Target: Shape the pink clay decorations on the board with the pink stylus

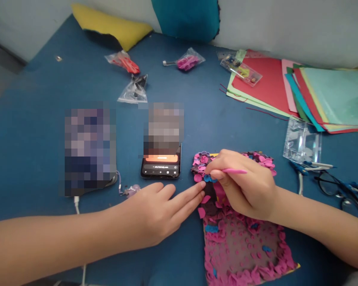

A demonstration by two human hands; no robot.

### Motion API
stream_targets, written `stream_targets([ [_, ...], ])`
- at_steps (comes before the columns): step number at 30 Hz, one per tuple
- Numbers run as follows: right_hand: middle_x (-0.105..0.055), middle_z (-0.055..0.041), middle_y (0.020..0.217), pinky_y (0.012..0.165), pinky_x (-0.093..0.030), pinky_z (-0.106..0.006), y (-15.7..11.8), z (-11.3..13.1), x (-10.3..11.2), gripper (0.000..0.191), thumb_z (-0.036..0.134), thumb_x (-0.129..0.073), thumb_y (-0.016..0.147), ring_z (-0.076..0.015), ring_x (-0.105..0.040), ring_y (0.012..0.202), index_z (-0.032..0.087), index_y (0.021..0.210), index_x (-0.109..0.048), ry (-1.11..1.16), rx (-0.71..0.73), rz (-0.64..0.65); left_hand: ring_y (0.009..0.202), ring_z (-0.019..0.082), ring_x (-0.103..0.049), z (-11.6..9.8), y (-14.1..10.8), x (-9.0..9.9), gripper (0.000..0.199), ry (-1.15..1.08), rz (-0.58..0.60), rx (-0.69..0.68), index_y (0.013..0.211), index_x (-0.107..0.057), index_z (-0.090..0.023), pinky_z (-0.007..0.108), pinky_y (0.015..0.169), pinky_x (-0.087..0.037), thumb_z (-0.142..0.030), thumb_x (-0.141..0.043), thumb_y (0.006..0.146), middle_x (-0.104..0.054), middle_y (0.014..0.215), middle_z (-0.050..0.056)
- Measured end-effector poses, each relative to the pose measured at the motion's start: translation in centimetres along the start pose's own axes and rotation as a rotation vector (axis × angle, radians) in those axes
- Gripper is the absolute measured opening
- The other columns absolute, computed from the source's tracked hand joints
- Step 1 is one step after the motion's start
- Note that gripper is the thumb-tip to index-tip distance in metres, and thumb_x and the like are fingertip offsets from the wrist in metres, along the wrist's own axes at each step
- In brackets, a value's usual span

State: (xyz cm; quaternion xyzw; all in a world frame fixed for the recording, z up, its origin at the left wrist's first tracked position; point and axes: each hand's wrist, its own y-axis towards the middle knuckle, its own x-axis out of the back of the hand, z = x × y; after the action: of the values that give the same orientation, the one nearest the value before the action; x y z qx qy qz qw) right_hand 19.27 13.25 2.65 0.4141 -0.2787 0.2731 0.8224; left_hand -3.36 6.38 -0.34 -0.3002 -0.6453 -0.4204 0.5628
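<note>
A panel covered in pink, dark and blue modelling clay (241, 248) lies flat on the table, with pink ruffles along its borders and small pink dots over its lower half. My right hand (247, 186) is closed around a slim pink clay modelling tool (235, 171) over the panel's upper part. The tool's working end is hidden by the fingers, close to a small blue clay piece (208, 178). From the left, my left hand (164, 210) reaches in with fingers stretched out. Two of its fingertips rest on the panel's left edge near dark clay, holding nothing.
A phone (160, 171), a tablet-like device (89, 151) with a white cable (76, 204) and a charm (133, 190) lie left. Bagged red clay (127, 62), black clay (137, 85) and pink clay (188, 61) sit behind. Coloured sheets (340, 95), a clear case (302, 139) and glasses (329, 183) are right.
</note>
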Motion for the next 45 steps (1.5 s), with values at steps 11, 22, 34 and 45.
stream_targets([
  [11, -0.066, -0.0075, 0.077, 0.069, -0.052, -0.035, -0.5, 0.1, -0.9, 0.016, 0.004, -0.043, 0.092, -0.0191, -0.055, 0.068, 0.018, 0.091, -0.051, -0.097, 0.068, 0.114, 0.065, 0.016, -0.053, -0.2, 0.1, -0.2, 0.049, -0.024, -0.034, 0.014, 0.137, -0.056, -0.008, 0.034, 0.051, -0.038, -0.015, -0.053, 0.089, -0.053, 0.146, 0.015],
  [22, -0.065, -0.0069, 0.076, 0.062, -0.05, -0.033, 0.8, 1.4, 1.9, 0.021, 0.008, -0.041, 0.099, -0.0166, -0.052, 0.066, 0.021, 0.087, -0.053, -0.072, -0.036, 0.057, 0.067, 0.016, -0.052, 0.2, 0.2, 0.7, 0.049, 0.002, 0.066, -0.012, 0.141, -0.054, -0.011, 0.032, 0.054, -0.042, -0.019, -0.054, 0.092, -0.044, 0.155, 0.011],
  [34, -0.066, -0.0079, 0.078, 0.063, -0.049, -0.033, -0.1, -0.2, -0.2, 0.018, 0.0, -0.044, 0.093, -0.0173, -0.053, 0.066, 0.018, 0.094, -0.048, -0.063, 0.059, 0.028, 0.064, 0.017, -0.05, 0.0, 0.1, 0.3, 0.049, 0.016, 0.022, 0.004, 0.141, -0.054, -0.01, 0.032, 0.052, -0.04, -0.019, -0.052, 0.092, -0.047, 0.152, 0.011],
  [45, -0.067, -0.0078, 0.078, 0.067, -0.052, -0.035, -0.6, -0.3, -0.9, 0.017, 0.002, -0.045, 0.093, -0.0179, -0.055, 0.069, 0.017, 0.092, -0.052, -0.081, 0.062, 0.078, 0.064, 0.017, -0.049, -0.1, 0.1, -0.1, 0.05, 0.013, -0.017, 0.015, 0.139, -0.056, -0.01, 0.033, 0.051, -0.041, -0.018, -0.053, 0.09, -0.051, 0.149, 0.011],
])
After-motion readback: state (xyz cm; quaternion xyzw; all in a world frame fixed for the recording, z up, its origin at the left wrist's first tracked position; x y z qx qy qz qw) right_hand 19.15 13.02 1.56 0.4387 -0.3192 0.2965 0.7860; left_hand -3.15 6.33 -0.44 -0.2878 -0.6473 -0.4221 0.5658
